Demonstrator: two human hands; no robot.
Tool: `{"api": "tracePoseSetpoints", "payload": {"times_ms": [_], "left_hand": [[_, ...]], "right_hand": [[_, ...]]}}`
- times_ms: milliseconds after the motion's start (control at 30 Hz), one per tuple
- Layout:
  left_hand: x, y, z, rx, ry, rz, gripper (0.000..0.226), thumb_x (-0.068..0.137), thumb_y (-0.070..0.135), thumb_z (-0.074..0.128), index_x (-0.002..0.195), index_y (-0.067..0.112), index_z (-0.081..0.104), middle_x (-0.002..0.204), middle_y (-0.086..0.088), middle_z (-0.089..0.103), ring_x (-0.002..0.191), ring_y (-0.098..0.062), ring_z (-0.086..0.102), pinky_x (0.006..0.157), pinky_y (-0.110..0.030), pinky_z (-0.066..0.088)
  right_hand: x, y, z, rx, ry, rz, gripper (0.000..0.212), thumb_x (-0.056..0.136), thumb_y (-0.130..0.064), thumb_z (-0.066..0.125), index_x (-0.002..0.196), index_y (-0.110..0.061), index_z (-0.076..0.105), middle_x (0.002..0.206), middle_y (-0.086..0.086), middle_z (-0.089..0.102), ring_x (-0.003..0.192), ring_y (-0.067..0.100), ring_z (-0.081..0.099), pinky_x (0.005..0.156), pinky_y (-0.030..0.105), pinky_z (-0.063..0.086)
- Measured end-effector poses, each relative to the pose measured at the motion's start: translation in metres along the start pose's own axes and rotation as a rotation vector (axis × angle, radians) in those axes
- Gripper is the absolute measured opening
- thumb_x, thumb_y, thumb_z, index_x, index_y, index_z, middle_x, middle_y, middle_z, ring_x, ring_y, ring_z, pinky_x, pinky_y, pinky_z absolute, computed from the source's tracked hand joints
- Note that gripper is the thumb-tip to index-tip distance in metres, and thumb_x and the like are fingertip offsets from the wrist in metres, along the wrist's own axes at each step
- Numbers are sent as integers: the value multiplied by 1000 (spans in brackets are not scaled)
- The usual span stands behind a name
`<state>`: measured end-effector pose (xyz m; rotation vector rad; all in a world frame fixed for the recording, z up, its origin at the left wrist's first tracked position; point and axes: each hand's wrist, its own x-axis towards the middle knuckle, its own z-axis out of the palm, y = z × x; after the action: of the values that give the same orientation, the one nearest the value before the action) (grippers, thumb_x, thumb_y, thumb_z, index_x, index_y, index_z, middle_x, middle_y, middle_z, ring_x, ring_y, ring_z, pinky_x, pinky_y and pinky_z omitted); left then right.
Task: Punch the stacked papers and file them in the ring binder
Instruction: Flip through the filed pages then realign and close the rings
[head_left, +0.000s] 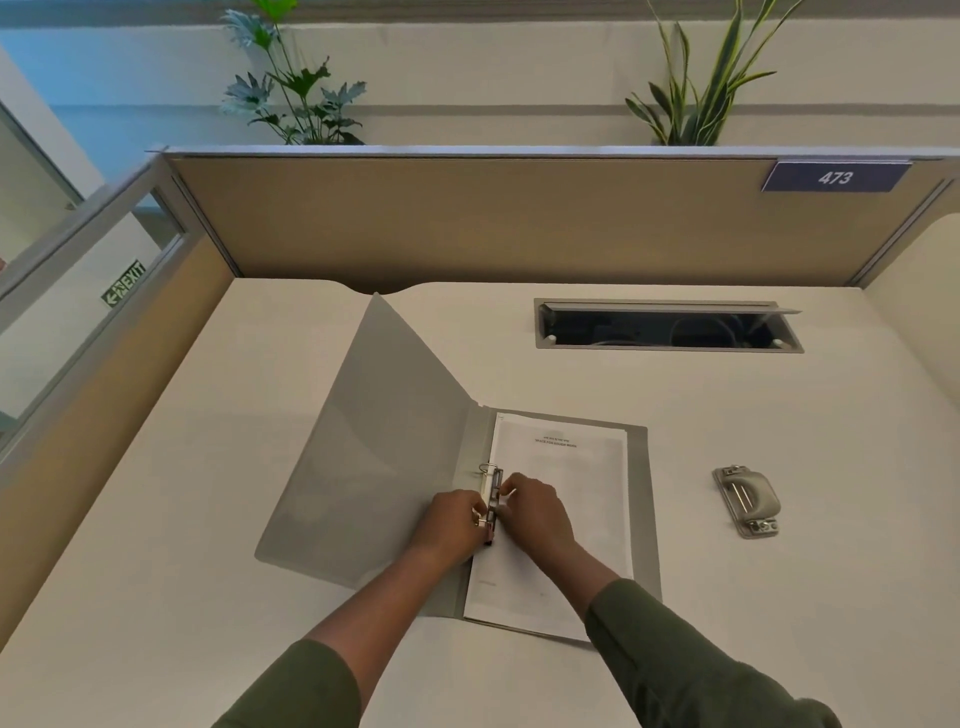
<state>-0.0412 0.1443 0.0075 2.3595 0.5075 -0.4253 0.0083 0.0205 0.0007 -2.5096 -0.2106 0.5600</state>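
Both hands' fingers, left hand (451, 525) and right hand (535, 512), curl closed, pinching the ring mechanism (492, 493) (papers (561, 519) underneath).

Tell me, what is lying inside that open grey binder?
A stack of white papers lies on the binder's right half, at the metal rings. Both hands, left and right, cover the lower ring, so its state is hidden.

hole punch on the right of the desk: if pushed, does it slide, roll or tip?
The hole punch looks like metal, so probably heavy for its size. It sits flat and low on the desk, so it likely slides rather than tips. No round underside shows, so rolling seems unlikely.
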Motion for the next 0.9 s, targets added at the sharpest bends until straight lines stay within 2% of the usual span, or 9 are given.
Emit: {"api": "tracePoseSetpoints", "payload": {"times_ms": [100,200,333,467,567,633,767,867,900], "left_hand": [[-1,1,0,64,18,24,8,78,14,67,84,13,71,92,-6,72,85,-19,65,66,-22,43],[-4,4,0,123,7,30,16,77,10,63,92,12,70,100,-7,71,93,-23,65,75,-28,51],[-12,19,-16,246,64,82,27,77,6,56,101,14,64,104,-5,63,93,-28,63,74,-32,51],[-20,42,-57,408,329,250,34,73,0,52,102,14,64,103,-7,61,96,-30,58,79,-37,49],[-25,50,-91,551,612,329,34,63,-1,60,94,13,66,108,-12,62,98,-34,58,83,-41,45],[-30,50,-113,628,750,265,39,66,4,63,104,12,63,121,-20,56,109,-39,53,89,-45,43],[-45,48,-141,585,780,-30,57,79,19,60,131,2,43,123,-28,50,111,-43,50,89,-48,43],[-52,50,-149,446,775,-85,40,84,13,56,119,-3,47,109,-27,57,96,-44,58,78,-47,50],[-55,50,-152,406,784,-58,30,84,8,55,111,-3,50,103,-26,60,91,-44,60,74,-46,51]], "right_hand": [[-18,16,2,-264,47,-74,39,94,-29,53,133,-24,51,135,3,52,122,24,47,97,38,40],[-33,38,-1,-326,72,-24,49,96,-37,47,144,-25,39,151,4,35,137,28,34,109,44,29],[-39,63,-17,-347,146,54,53,96,-39,45,145,-24,37,151,5,35,136,29,34,105,45,32],[-38,78,-37,-321,202,215,54,95,-41,45,144,-22,36,148,9,36,131,32,37,100,45,38],[-37,85,-48,-236,227,374,48,93,-38,47,135,-16,39,135,13,41,120,35,42,93,45,41],[-38,89,-54,-151,238,490,41,93,-31,49,128,-10,41,129,15,42,118,37,42,95,47,41],[-38,107,-62,93,210,615,36,89,-12,50,123,-1,43,129,21,47,119,40,47,96,44,41],[-41,118,-71,150,156,544,6,88,-8,51,89,-2,51,103,18,60,91,34,55,77,32,44],[-39,122,-72,157,148,534,11,89,-8,52,79,-4,48,95,15,58,86,32,54,72,30,41]]}}
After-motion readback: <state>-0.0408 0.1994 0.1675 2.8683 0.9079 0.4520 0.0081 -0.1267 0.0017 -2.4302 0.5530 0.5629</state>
